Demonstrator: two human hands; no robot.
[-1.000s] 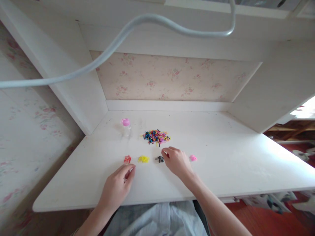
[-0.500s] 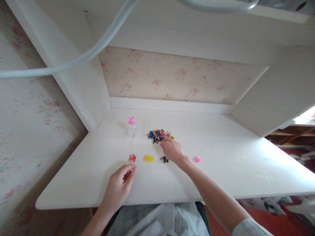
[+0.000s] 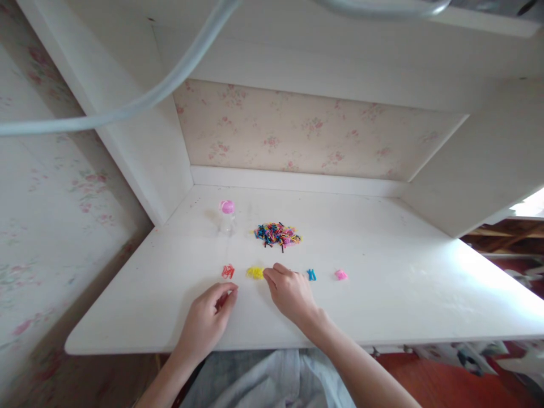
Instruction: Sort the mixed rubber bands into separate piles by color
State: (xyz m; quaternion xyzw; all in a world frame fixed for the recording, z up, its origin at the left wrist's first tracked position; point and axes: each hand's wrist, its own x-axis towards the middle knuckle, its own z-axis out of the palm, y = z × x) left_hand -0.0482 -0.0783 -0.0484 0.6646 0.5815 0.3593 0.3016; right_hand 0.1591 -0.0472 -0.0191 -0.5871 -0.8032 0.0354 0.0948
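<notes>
Yellow bands (image 3: 255, 273) by the right hand (image 3: 292, 292) look light, stretchy: pinch edges. Its grip is unclear; left hand's (image 3: 209, 314) fingertips meet.

A loose yellow pile (image 3: 254, 273) lies near red bands (image 3: 228, 271).

A: can u tell if the right hand (image 3: 291, 289) is holding smth?
B: nope, fingertips r too small to tell, n it hides the bit of desk (image 3: 382, 294) under it. cant tell if it's touching the yellow pile (image 3: 255, 273) either
A: left hand (image 3: 210, 314)?
B: idk, same prob. mixed pile (image 3: 278, 234)'s too tiny 2 count pcs
A: white cable (image 3: 170, 81)?
B: cut off top + left. stuff below, lower right (image 3: 471, 358), is blurry tbh
</notes>
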